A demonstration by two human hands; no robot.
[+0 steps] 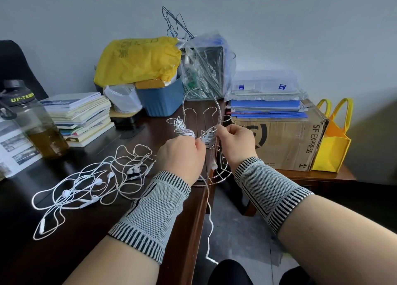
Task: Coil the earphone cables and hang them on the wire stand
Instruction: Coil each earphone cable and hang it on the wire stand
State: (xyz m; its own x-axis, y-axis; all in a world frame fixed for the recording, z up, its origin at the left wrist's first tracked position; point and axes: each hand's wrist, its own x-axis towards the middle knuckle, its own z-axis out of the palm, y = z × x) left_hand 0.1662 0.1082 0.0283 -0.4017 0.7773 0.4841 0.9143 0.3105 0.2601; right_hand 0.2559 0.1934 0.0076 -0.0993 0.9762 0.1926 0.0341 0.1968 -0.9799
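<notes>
Left hand (181,153): fingers curled, pinching a white earphone cable (206,137) just before the stand's arm.
Right hand (235,140): fingers curled, pinching the same cable at the hook, close beside the left hand.
Wire stand (217,175): upright at the surface (90,231) edge, directly beyond both hands.
Hung coil (179,124): on a hook above the left hand.
Loose end (210,224): trails down between the wrists, off the surface edge.
Tangled earphones (94,184): left of the left hand.
</notes>
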